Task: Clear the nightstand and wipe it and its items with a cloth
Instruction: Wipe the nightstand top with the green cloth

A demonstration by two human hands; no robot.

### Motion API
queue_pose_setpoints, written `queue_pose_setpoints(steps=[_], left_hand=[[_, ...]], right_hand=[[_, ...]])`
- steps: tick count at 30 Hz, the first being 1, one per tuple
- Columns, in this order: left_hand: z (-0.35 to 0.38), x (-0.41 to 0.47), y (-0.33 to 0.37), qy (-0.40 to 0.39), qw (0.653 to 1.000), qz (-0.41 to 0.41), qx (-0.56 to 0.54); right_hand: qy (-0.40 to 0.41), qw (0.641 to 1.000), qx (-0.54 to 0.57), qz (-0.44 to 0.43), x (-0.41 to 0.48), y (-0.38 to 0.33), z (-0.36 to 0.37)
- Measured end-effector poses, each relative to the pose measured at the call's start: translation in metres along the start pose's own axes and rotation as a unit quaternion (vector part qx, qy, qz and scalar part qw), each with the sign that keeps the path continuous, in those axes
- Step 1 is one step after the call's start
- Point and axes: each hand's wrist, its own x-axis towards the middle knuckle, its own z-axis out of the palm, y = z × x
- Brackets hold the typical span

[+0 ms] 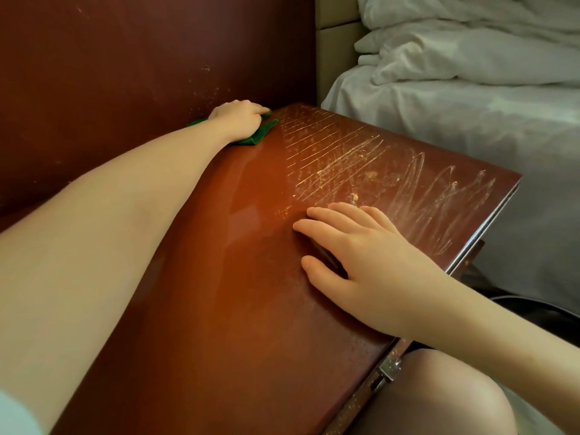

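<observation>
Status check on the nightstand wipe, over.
Left hand pressing green cloth at nightstand's back corner. Right hand flat on top, empty. Bed-side half streaked with dust. Nothing in the way.

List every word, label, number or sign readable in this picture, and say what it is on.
None: no text shows anywhere.
The nightstand top carries only streaky dust marks, not writing.
The green cloth under the left hand, the bedding and the wall panel are plain.
</observation>
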Motion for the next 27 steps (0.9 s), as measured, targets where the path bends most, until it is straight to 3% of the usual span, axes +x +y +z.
queue_pose_setpoints(steps=[4, 15, 27], left_hand=[[0.003, 0.007, 0.002, 0.014, 1.000, 0.009, 0.006], [0.001, 0.005, -0.002, 0.004, 0.997, 0.063, -0.036], [0.000, -0.024, 0.001, 0.012, 0.992, 0.117, -0.039]], right_hand=[[0.040, 0.999, -0.013, 0.002, 0.000, -0.002, 0.006], [0.058, 0.998, -0.004, -0.003, 0.000, 0.001, 0.008], [-0.001, 1.000, -0.004, 0.008, 0.001, -0.003, -0.002]])
